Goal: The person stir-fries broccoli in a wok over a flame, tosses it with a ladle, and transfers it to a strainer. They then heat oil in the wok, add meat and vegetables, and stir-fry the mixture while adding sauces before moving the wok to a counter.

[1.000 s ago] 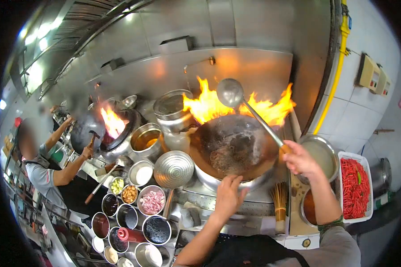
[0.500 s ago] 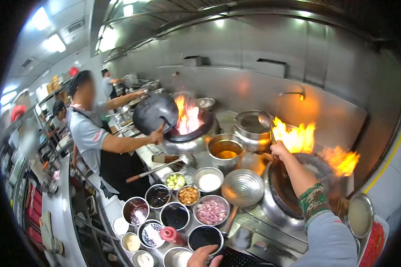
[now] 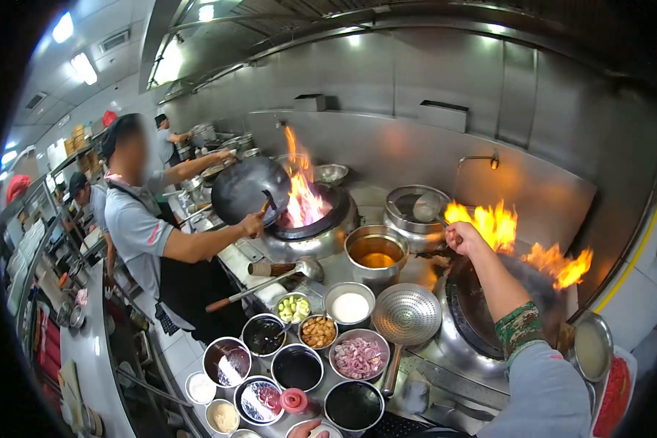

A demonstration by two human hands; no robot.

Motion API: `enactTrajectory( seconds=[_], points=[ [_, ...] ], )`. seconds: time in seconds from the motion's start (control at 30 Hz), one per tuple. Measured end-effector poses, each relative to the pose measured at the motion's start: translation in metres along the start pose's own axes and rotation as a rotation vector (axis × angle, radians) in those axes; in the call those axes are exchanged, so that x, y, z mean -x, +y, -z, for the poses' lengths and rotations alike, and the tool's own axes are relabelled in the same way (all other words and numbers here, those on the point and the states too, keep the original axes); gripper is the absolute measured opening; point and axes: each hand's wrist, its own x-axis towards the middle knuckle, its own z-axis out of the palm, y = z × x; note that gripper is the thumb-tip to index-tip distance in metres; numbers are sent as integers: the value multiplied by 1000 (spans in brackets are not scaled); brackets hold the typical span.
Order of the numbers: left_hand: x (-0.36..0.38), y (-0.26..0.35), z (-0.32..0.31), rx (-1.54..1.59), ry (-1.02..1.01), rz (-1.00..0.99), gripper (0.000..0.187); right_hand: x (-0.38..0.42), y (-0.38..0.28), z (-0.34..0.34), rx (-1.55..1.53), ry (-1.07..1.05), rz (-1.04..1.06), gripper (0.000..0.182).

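My right hand (image 3: 460, 239) is closed around the handle of a metal ladle, with the ladle's round bowl (image 3: 429, 207) over the lidded pot (image 3: 415, 233). The wok (image 3: 466, 310) lies just below and right of this hand, with tall flames (image 3: 493, 226) behind it. Only a small part of my left hand (image 3: 308, 429) shows at the bottom edge, beside a red-capped squeeze bottle (image 3: 294, 400) and a pan of dark liquid (image 3: 354, 406). Its fingers are mostly cut off by the frame.
A co-worker (image 3: 142, 219) on the left tilts another wok (image 3: 250, 191) by a burner with flames. Between us stand a pot of amber oil (image 3: 376, 252), a perforated strainer (image 3: 407, 314), a bowl of chopped pink pieces (image 3: 358, 358) and several seasoning pans. A red-filled tray (image 3: 613, 394) sits at right.
My left hand has drawn down and left, away from the dark pan, mostly out of view. The ladle has turned and moved slightly left. The view has shifted a little.
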Motion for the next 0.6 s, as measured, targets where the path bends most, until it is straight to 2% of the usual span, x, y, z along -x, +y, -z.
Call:
enactTrajectory(
  seconds=[0.07, 0.1, 0.2, 0.33, 0.37, 0.47, 0.5, 0.6],
  points=[
    [-8, 2, 0, 19, -1, -68, 25, 23, -11, -1, -471, -87, -120, 10],
    [-10, -8, -3, 17, -17, -75, 25, 40, -11, 1, -556, -182, -34, 11],
    [-12, -7, -8, 40, -63, -1, 25, 91, -18, 9, -771, -226, -28, 12],
    [-14, 27, -24, -63, -52, -128, 23, 173, -26, 44, -980, -363, 21, 10],
    [-11, 37, -33, 44, -80, 7, 24, 198, -27, 54, -1002, -394, 2, 9],
    [-2, 53, -62, 89, -135, -186, 24, 261, -20, 91, -876, -343, 13, 8],
    [2, 60, -72, 119, -185, -162, 25, 282, -16, 102, -835, -327, -1, 9],
    [14, 65, -111, 170, -300, -240, 25, 345, -8, 140, -407, -49, 33, 8]
  ],
)
